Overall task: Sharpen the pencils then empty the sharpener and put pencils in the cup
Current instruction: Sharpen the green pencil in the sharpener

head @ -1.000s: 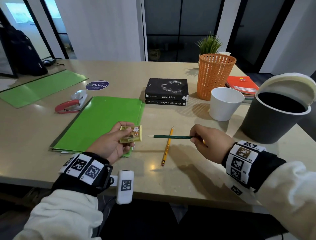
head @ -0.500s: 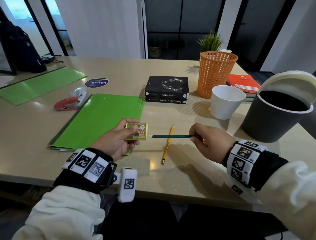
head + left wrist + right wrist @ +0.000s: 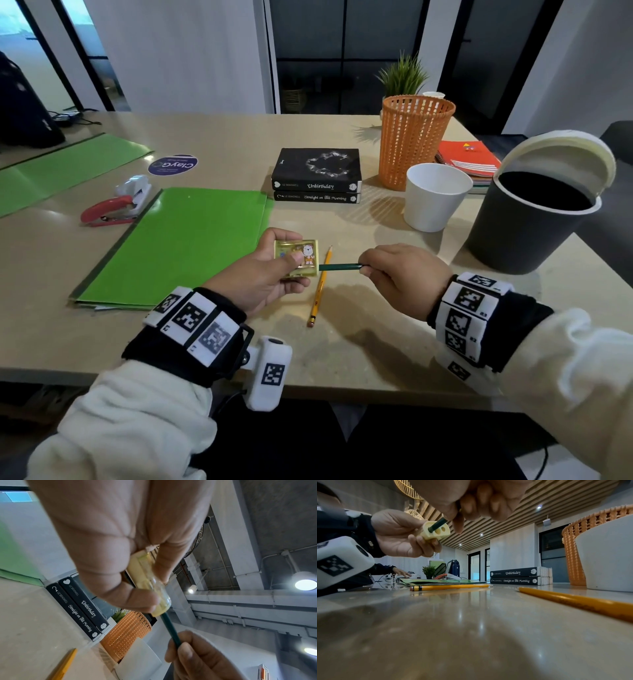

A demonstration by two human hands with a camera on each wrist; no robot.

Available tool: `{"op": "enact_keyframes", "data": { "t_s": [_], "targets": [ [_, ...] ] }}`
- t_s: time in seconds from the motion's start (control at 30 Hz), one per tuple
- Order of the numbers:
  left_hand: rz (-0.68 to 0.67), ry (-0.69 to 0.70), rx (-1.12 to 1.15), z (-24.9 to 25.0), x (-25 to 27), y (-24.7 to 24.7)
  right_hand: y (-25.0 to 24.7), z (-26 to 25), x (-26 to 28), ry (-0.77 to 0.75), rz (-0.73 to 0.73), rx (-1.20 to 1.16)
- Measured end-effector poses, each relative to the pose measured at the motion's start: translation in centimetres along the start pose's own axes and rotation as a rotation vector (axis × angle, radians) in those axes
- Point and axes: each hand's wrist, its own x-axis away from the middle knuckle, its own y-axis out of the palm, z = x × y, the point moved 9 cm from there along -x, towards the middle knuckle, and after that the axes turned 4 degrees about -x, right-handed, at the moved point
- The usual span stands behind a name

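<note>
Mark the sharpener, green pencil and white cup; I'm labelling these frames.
sharpener (image 3: 436, 532): right wrist view, face with the holes.
green pencil (image 3: 339, 266): head view, mid-shaft.
white cup (image 3: 435, 209): head view, outer wall.

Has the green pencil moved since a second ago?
Yes. The green pencil slid left, across the yellow pencil lying on the table, and into the sharpener.

Office — desk (image 3: 359, 342), stapler (image 3: 109, 209), green folders (image 3: 178, 246), glass partitions behind.
</note>
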Motion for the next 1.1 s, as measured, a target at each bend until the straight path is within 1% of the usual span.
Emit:
{"op": "enact_keyframes", "data": {
  "t_s": [0.1,0.2,0.27,0.33,0.4,0.43,0.5,0.6,0.67,0.77,0.87,0.93,1.0,1.03,1.07,1.1],
  "targets": [
    [-0.006,-0.01,-0.036,0.0,-0.1,0.0,0.3,0.2,0.1,0.025,0.002,-0.014],
    [-0.017,-0.012,-0.056,0.0,0.1,0.0,0.7,0.5,0.2,0.075,-0.035,-0.052],
    [-0.012,-0.014,-0.063,0.0,0.4,0.1,0.6,0.4,0.4,0.077,-0.053,-0.058],
    [0.013,-0.016,-0.061,0.3,0.5,-0.1,-0.1,-0.1,0.2,0.055,-0.054,-0.01],
    [0.045,-0.014,-0.006,0.9,0.6,-0.4,-1.2,-1.3,-0.6,0.008,-0.058,0.117],
    [0.06,-0.014,0.031,1.2,0.6,-0.6,-1.9,-2.0,-1.1,-0.001,-0.047,0.209],
    [0.084,-0.027,0.089,1.7,0.6,-1.1,-3.3,-3.5,-1.9,-0.05,0.026,0.381],
    [0.089,-0.041,0.108,2.4,0.9,-1.3,-4.8,-5.8,-2.2,-0.169,0.144,0.438],
    [0.081,-0.012,0.07,3.1,1.2,-0.9,-5.5,-6.6,-1.9,-0.198,0.194,0.43],
    [0.071,0.034,0.011,4.2,1.7,-0.2,-6.1,-6.1,-1.9,-0.109,0.171,0.406],
    [0.06,0.094,-0.066,5.7,1.9,0.2,-6.0,-5.0,-1.7,-0.006,0.123,0.221],
    [0.055,0.131,-0.142,6.6,1.9,0.4,-4.9,-3.5,-2.1,0.111,-0.03,0.037],
    [0.041,0.15,-0.177,6.8,1.9,0.7,-4.4,-3.0,-2.2,0.201,-0.133,-0.093],
    [0.036,0.149,-0.175,6.8,1.9,0.7,-4.7,-3.2,-2.1,0.211,-0.141,-0.089],
    [0.033,0.142,-0.155,6.8,1.9,0.5,-5.2,-3.6,-2.2,0.199,-0.126,-0.035],
    [0.035,0.133,-0.125,6.7,1.8,0.3,-5.8,-4.0,-2.3,0.173,-0.099,0.067]
  ]
}}
